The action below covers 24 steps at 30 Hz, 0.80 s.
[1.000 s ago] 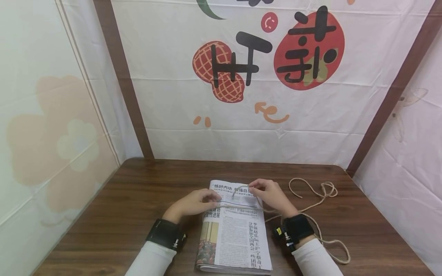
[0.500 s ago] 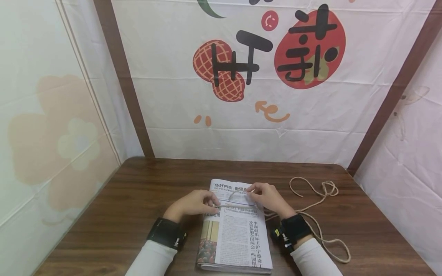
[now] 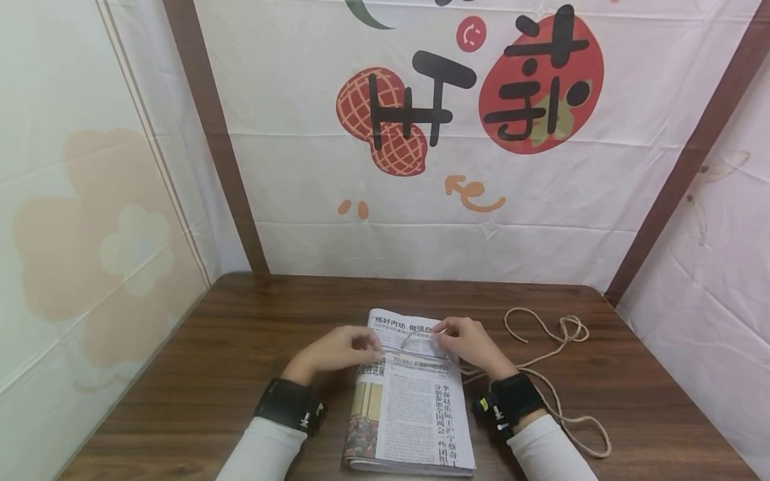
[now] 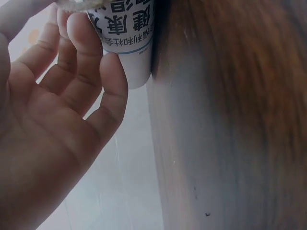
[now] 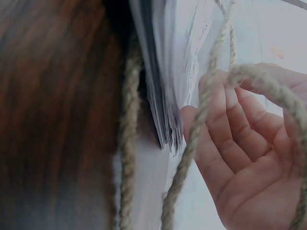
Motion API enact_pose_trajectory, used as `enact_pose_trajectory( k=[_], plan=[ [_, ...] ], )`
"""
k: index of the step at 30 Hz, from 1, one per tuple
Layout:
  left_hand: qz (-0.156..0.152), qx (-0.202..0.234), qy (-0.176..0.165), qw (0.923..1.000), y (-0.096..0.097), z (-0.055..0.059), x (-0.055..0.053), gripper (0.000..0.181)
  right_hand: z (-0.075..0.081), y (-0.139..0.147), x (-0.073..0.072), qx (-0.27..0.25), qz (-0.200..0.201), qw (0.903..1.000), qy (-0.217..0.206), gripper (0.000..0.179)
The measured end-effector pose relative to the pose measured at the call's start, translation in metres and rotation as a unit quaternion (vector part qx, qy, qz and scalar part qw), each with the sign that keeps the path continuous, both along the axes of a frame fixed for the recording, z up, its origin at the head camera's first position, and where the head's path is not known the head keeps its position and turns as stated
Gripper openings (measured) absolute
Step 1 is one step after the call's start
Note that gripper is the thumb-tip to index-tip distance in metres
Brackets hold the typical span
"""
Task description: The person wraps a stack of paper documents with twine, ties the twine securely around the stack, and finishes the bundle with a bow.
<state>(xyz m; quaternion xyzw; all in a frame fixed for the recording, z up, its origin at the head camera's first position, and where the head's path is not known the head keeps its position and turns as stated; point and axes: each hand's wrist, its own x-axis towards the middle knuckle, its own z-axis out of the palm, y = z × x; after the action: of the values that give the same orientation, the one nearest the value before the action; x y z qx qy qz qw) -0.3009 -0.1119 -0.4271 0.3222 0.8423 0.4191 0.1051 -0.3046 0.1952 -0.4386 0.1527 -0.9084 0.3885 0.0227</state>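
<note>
A folded stack of newspaper (image 3: 415,414) lies lengthwise on the table. Twine (image 3: 415,354) crosses its upper part, running between the two hands. My left hand (image 3: 339,349) is at the stack's left edge, and in the left wrist view a piece of the twine (image 4: 81,5) sits at its thumb and fingertips, partly cut off by the frame. On the right side, my right hand (image 3: 472,342) pinches a length of twine (image 5: 268,86) between thumb and forefinger. Another twine strand (image 5: 201,110) passes in front of its fingers, and one more (image 5: 128,134) runs beneath the stack's edge.
Loose twine (image 3: 553,394) trails in curves over the right side of the brown wooden table (image 3: 240,334). A printed white cloth (image 3: 289,174) hangs behind the table, with cloth on both sides too. Each wrist wears a black band (image 3: 289,405) with a small device.
My right hand has come slightly left and lower with its twine end. The left hand has risen a little, and the twine across the newspaper has shifted toward the far end.
</note>
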Motion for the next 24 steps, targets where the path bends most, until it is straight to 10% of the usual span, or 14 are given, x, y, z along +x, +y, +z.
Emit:
enact_pose_trajectory(
  k=[24],
  plan=[
    [0.029,0.02,-0.01,0.9993,-0.002,-0.007,-0.005,0.014,0.008,-0.01,0.012,0.032,0.112,0.9925,-0.038,0.015]
  ],
)
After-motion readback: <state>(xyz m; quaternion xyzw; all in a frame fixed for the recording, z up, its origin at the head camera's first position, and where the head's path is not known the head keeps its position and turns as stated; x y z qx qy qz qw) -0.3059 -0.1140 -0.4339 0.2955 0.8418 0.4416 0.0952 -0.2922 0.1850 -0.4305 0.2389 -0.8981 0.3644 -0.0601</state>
